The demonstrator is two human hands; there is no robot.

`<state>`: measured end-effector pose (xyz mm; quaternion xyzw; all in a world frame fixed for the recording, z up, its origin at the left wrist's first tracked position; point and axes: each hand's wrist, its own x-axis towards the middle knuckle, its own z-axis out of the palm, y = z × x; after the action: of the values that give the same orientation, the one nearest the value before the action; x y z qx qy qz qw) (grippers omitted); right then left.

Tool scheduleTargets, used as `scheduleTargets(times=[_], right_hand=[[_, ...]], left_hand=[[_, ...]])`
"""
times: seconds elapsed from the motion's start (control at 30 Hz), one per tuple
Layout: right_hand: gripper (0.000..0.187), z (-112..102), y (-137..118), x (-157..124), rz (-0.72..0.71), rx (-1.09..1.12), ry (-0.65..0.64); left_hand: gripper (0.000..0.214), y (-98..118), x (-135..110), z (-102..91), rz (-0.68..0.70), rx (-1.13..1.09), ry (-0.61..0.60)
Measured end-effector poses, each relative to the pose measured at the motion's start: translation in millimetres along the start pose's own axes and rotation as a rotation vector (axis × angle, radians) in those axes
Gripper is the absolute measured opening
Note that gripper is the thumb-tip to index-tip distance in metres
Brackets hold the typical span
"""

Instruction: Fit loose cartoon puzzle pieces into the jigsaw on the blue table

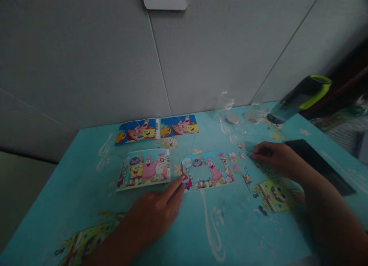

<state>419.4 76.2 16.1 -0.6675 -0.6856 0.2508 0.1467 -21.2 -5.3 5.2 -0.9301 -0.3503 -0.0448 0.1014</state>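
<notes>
A partly assembled jigsaw puzzle [214, 170] with cartoon characters lies on the table, its border joined and a gap in the middle. My left hand [159, 208] rests with fingers stretched out, their tips on the puzzle's lower left corner. To the right, my right hand [271, 156] is closed in a pinch just above the tabletop; a small pale bit, seemingly a puzzle piece, shows at its fingertips. Loose puzzle pieces [232, 156] are scattered between that hand and the puzzle. Left of the puzzle lies a picture card [146, 167] showing similar characters.
A blue patterned cloth [184, 235] covers the table, which meets a grey wall. Two blue cartoon cards [136, 130] lie at the back. Clear plastic containers [227, 101] and a dark bottle with a yellow-green rim [299, 99] stand back right. Beside my right forearm lies a dark flat object [322, 166].
</notes>
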Motion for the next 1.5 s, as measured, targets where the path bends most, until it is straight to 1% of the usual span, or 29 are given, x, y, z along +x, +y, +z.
scheduleTargets(times=[0.17, 0.33, 0.5, 0.63, 0.7, 0.8, 0.97, 1.03, 1.23, 1.33, 1.5], right_hand=[[0.038, 4.8, -18.4, -2.6, -0.089, 0.03, 0.051], [0.034, 22.7, -47.0, -9.2, -0.184, 0.086, 0.067], [0.024, 42.0, -82.7, -21.2, -0.253, 0.208, -0.029], [0.02, 51.6, -97.9, -25.8, -0.265, 0.247, -0.065], [0.02, 53.7, -98.9, -25.6, -0.26, 0.256, -0.074], [0.021, 53.4, -95.2, -23.7, -0.242, 0.268, -0.047], [0.022, 46.4, -84.6, -19.5, -0.172, 0.214, 0.105], [0.022, 43.8, -81.8, -18.2, -0.155, 0.185, 0.142], [0.023, 44.2, -81.1, -16.9, -0.177, 0.166, 0.115], [0.024, 46.1, -82.6, -17.7, -0.172, 0.189, 0.08], [0.025, 45.1, -87.4, -18.9, -0.16, 0.231, 0.069]], left_hand=[[0.035, 0.7, 1.6, -3.9, -0.016, -0.019, -0.006], [0.037, 1.7, 2.5, -6.1, -0.025, -0.021, -0.057], [0.041, 1.9, 1.7, -4.1, -0.02, -0.007, -0.075], [0.043, 1.3, 0.7, -2.8, -0.012, -0.008, -0.075], [0.044, 1.1, 0.0, -2.1, -0.008, -0.004, -0.085], [0.045, 1.0, -1.0, -1.0, -0.004, -0.003, -0.101], [0.043, 0.3, -0.9, -0.5, 0.0, -0.002, -0.09], [0.041, 0.2, -0.3, -0.7, -0.001, -0.004, -0.077], [0.038, 0.8, 1.8, -2.8, -0.019, -0.023, -0.049], [0.037, 0.8, 2.3, -3.4, -0.011, -0.022, -0.054], [0.038, 0.6, 2.5, -4.6, -0.011, -0.011, -0.05]])
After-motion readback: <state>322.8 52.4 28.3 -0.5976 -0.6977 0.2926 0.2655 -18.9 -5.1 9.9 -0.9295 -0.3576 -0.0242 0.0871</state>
